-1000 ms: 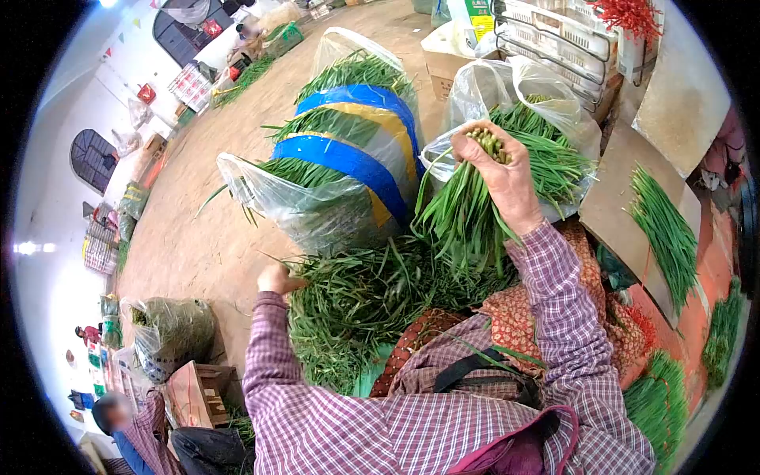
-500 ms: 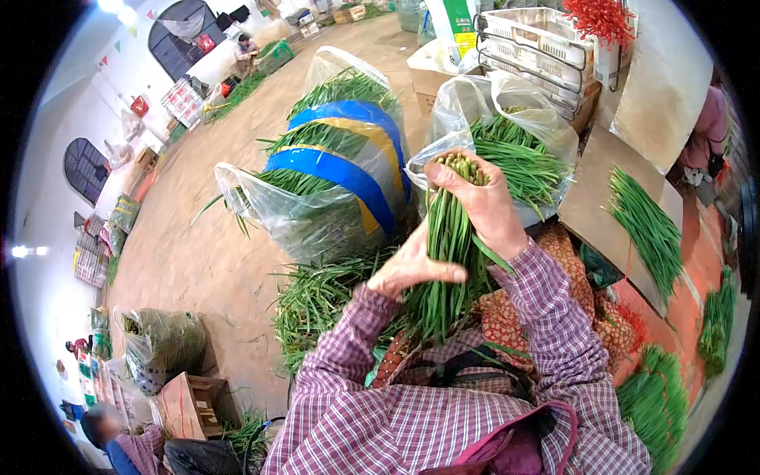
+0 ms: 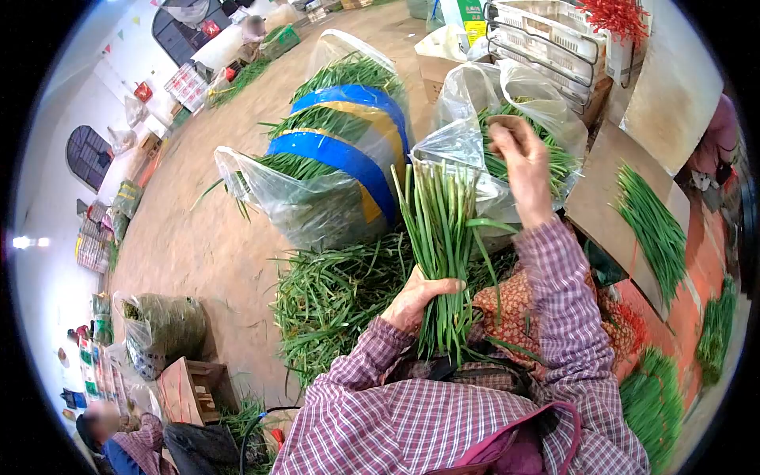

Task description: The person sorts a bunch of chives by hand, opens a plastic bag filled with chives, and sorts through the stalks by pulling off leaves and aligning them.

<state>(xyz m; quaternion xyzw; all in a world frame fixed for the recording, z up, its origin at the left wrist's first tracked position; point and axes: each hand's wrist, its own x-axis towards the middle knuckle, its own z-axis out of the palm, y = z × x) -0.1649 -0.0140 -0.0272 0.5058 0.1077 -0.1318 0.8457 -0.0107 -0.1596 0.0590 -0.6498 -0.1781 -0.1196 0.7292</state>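
Note:
A bunch of chives (image 3: 443, 226) stands roughly upright in front of my lap, its pale cut ends up and fanned a little. My left hand (image 3: 425, 301) is wrapped round its lower part, the thumb lying across the stalks. Above and to the right, my right hand (image 3: 522, 154) is off the bunch, its fingers loosely bent; nothing shows in them. Behind that hand is a clear plastic bag (image 3: 459, 146) with green chives inside. A heap of loose leaves (image 3: 336, 305) lies left of the bunch.
A large plastic bundle (image 3: 324, 214) of greens with blue bands stands ahead. At right, chives (image 3: 651, 226) lie on a cardboard sheet (image 3: 598, 178), beneath a crate (image 3: 546, 39) and red ties (image 3: 613, 20). A person (image 3: 119, 435) sits lower left near a wooden box (image 3: 190, 392).
My right hand has let go of the bunch's top and moved up and right. My left hand has closed round the bunch, which now sits lower with its ends spread.

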